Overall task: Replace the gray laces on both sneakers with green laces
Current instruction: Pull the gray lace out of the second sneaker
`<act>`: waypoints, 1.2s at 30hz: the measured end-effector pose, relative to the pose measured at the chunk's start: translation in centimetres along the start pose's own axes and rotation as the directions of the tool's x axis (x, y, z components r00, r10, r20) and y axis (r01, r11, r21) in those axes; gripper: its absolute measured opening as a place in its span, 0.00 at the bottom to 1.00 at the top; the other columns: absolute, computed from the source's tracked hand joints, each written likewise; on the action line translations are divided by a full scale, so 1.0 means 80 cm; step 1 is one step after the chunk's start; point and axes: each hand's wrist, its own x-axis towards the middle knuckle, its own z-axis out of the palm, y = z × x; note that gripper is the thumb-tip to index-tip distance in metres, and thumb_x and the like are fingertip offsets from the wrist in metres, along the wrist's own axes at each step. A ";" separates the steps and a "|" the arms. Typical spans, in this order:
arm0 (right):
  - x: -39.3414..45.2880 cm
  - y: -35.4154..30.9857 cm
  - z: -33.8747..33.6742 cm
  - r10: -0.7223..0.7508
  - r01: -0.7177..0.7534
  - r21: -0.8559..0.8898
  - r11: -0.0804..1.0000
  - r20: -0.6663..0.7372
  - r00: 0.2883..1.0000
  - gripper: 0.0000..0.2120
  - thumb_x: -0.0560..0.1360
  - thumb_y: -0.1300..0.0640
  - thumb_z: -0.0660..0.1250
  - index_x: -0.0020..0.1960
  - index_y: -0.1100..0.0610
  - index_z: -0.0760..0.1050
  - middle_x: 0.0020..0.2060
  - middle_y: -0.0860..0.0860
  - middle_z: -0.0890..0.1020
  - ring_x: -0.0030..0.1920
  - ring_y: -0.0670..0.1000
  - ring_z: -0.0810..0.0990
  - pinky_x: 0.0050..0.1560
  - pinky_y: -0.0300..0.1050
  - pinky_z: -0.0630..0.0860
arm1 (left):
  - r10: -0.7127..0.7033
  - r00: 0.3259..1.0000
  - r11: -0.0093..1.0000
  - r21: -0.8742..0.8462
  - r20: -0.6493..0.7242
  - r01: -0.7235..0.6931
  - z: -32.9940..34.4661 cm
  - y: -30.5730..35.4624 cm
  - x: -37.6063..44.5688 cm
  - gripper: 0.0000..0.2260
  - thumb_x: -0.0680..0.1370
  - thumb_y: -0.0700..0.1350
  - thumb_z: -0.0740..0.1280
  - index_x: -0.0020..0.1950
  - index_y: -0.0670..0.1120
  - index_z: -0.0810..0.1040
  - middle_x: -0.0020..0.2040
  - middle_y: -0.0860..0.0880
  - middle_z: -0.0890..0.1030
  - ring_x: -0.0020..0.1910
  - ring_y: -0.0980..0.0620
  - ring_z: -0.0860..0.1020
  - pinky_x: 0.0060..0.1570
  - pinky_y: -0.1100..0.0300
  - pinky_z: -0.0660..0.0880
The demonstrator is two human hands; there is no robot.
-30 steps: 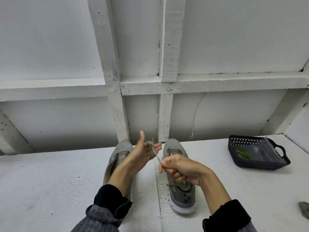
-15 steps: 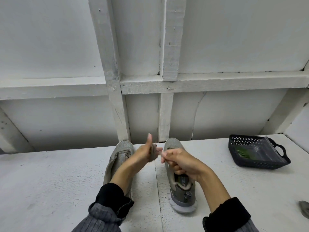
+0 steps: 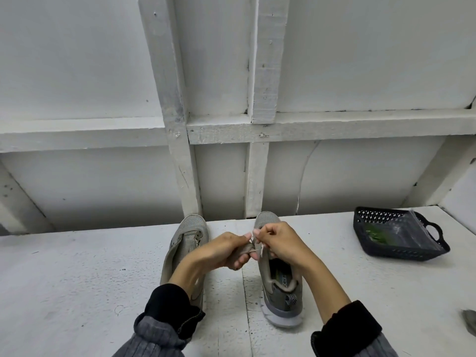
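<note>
- While both hands work above the two sneakers, my left hand (image 3: 226, 251) grips a bundled gray lace (image 3: 244, 249); right hand (image 3: 280, 243) pinches its tip.
- Best move, I judge: keep winding tight, tuck end in.
- Left sneaker (image 3: 185, 243) & right sneaker (image 3: 278, 284) sit on the white bench (image 3: 77, 279); green laces (image 3: 376, 235) wait in dark basket (image 3: 401, 251), far right, w/ white plank wall (image 3: 103, 73) behind.

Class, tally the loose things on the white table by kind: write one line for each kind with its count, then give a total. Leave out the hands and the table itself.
Gray sneakers: 2, left and right
Gray lace bundle held between both hands: 1
Dark basket: 1
Clear bag with green inside, in the basket: 1
Gray thing cut off at the right edge, cannot tell what: 1
Total: 6
</note>
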 end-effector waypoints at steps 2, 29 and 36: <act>-0.001 -0.001 0.005 -0.019 0.015 -0.115 0.993 -0.027 0.999 0.14 0.79 0.53 0.64 0.36 0.54 0.78 0.27 0.45 0.76 0.29 0.44 0.73 0.38 0.43 0.72 | -0.003 0.999 0.994 0.109 -0.049 0.008 0.005 0.002 0.005 0.24 0.85 0.50 0.51 0.42 0.40 0.80 0.27 0.50 0.78 0.24 0.56 0.76 0.25 0.67 0.67; -0.014 -0.023 0.030 -0.054 0.117 0.339 0.933 -0.189 0.980 0.03 0.72 0.59 0.73 0.44 0.58 0.84 0.29 0.47 0.78 0.30 0.44 0.71 0.32 0.37 0.69 | 0.326 0.942 0.267 -0.948 -0.079 -0.173 -0.011 -0.009 0.004 0.20 0.63 0.36 0.78 0.26 0.47 0.67 0.22 0.54 0.57 0.22 0.59 0.55 0.20 0.68 0.56; -0.010 -0.030 0.026 -0.059 0.101 0.326 0.940 -0.134 0.989 0.04 0.73 0.60 0.72 0.45 0.61 0.83 0.28 0.46 0.77 0.28 0.42 0.69 0.29 0.34 0.66 | 0.308 0.951 0.266 -0.961 0.009 -0.077 -0.017 -0.008 0.018 0.18 0.70 0.37 0.73 0.27 0.46 0.66 0.23 0.54 0.56 0.22 0.57 0.54 0.22 0.68 0.54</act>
